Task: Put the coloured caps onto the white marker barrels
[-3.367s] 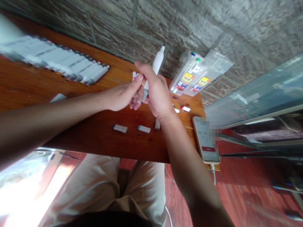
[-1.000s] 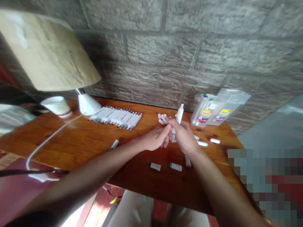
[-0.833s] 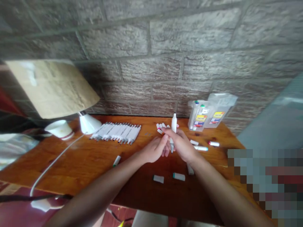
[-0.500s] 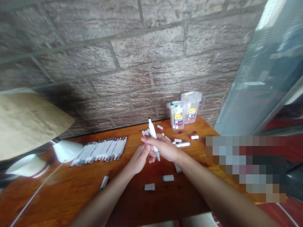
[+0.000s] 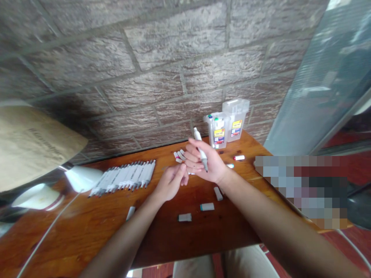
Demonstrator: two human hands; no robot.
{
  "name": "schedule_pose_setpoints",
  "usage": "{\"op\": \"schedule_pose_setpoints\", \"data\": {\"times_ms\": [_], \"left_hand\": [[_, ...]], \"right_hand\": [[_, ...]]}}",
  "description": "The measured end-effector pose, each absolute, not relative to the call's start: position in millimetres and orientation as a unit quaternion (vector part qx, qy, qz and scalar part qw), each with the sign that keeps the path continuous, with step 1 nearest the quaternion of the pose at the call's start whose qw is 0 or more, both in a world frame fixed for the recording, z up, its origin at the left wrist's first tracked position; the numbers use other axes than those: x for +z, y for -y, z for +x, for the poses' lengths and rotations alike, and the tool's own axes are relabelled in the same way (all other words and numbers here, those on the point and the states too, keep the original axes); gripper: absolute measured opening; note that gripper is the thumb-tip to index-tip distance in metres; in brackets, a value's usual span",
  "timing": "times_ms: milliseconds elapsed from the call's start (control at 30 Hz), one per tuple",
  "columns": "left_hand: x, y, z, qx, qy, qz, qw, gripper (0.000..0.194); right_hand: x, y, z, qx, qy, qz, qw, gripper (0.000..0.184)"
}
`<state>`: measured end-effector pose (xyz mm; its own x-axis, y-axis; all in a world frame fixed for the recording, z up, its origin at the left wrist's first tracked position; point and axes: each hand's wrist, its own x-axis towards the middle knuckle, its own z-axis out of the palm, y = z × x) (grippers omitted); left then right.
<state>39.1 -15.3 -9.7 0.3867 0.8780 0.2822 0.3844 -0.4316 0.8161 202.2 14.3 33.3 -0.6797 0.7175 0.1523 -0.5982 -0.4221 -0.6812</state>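
Observation:
My right hand [image 5: 209, 163] is closed round a white marker [image 5: 199, 147] with its dark tip bare, held slanted over the wooden table [image 5: 95, 227]. Just left of it, my left hand [image 5: 171, 182] has its fingers pinched together; what they hold is too small to make out. Several loose caps [image 5: 207, 207] lie on the table below my hands. A few short markers [image 5: 179, 155] lie behind my hands.
A row of several white markers [image 5: 124, 179] lies at the left. Two clear plastic cases [image 5: 227, 124] stand against the brick wall. More caps [image 5: 239, 157] lie at the right. A lamp with a white base [image 5: 81, 178] and cord stands far left.
The view has swung up and right. My right hand has lifted and turned the marker away from my left hand; the two hands have parted a little.

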Motion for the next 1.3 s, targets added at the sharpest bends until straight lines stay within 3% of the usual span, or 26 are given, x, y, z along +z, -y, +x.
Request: {"op": "schedule_pose_setpoints", "data": {"times_ms": [200,500,667,1000,1167,1300], "left_hand": [[-14,3,29,0.385,-0.502,0.756,0.166,0.035],[-13,7,37,0.285,-0.455,0.835,0.116,0.018],[-7,13,37,0.276,-0.450,0.839,0.131,0.022],[-9,23,37,0.205,-0.376,0.890,0.156,0.051],[1,53,22,0.181,-0.412,0.865,0.223,0.033],[6,103,-8,0.226,-0.444,0.847,0.185,0.024]], "right_hand": [[47,-21,219,0.835,0.245,-0.069,0.487,0.056],[44,-20,216,0.838,0.232,-0.069,0.490,0.055],[44,-20,216,0.820,0.271,-0.111,0.491,0.057],[40,-19,213,0.792,0.314,-0.149,0.502,0.055],[35,-18,214,0.806,0.322,-0.106,0.485,0.055],[34,-17,217,0.814,0.307,-0.083,0.487,0.054]]}}
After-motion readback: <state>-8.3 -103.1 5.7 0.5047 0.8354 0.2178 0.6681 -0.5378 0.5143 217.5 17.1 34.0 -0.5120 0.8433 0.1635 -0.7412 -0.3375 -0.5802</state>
